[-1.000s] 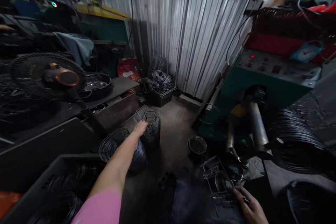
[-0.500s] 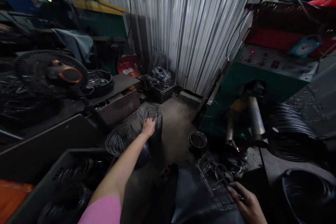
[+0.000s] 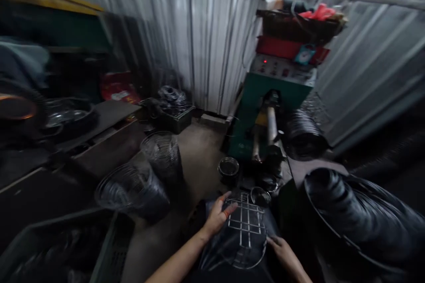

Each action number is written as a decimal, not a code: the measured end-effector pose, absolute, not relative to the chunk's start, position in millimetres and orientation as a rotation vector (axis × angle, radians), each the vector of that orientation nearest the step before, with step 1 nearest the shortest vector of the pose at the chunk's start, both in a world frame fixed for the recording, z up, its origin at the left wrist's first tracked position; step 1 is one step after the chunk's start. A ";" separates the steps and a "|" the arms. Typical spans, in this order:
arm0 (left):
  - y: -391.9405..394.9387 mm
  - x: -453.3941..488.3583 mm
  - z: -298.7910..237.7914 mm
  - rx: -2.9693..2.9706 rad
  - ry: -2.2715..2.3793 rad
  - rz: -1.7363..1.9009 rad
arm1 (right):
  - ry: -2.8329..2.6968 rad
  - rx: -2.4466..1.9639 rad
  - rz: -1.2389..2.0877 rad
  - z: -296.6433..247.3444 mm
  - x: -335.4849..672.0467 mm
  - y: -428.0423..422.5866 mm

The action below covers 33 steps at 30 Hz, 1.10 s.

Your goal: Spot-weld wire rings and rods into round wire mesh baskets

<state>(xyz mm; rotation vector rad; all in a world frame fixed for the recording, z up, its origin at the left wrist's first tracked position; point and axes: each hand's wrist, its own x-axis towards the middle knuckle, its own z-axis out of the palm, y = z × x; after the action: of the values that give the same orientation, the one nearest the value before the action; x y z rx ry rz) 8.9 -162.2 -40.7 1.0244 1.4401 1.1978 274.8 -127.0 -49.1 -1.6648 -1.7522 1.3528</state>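
Note:
A wire rack (image 3: 245, 220), a grid of straight rods with a curved outer ring, lies over the dark apron (image 3: 212, 254) on my lap. Whether grid and ring are joined I cannot tell. At its upper left edge, my left hand (image 3: 217, 217) grips the wire between thumb and fingers; something orange wraps one finger. My right hand (image 3: 282, 250) pinches the ring's right side with its fingertips. Just beyond the rack is a small round metal ring or dish (image 3: 260, 196).
Two stacks of round wire pieces, a nearer one (image 3: 133, 190) and a farther one (image 3: 162, 152), stand left of me. A green machine (image 3: 279, 80) is ahead right, beside large black wire coils (image 3: 361, 216). A plastic crate (image 3: 111, 247) sits at lower left.
My left hand has come back from the farther wire stack to the rack on my lap. My right hand stays at the rack's right side. The view has turned right.

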 end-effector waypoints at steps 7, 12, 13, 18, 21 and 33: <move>-180.2 14.8 -71.8 1.479 1.612 1.000 | -1.464 -1.623 0.715 -4.6 320.5 -45.6; -181.7 10.2 -90.6 1.508 1.562 0.980 | -1.090 -1.704 0.413 27.9 334.2 72.0; -179.7 8.0 -94.3 1.453 1.551 0.983 | -1.059 -1.717 0.391 30.6 334.1 91.6; -140.3 -16.8 -89.5 1.280 1.654 1.092 | -1.024 -1.749 0.342 34.6 336.5 145.3; -81.1 -39.7 -59.0 1.518 1.803 1.125 | -1.041 -1.765 0.311 34.9 343.2 148.6; 111.9 -49.5 3.7 2.005 2.384 0.527 | -1.013 -1.633 0.238 44.5 368.1 119.4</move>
<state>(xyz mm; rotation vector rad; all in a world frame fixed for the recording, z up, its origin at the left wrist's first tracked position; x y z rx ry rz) -49.5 111.9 3.7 2.0054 2.3844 0.5268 368.1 119.4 44.5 -1.6332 -1.0131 0.2378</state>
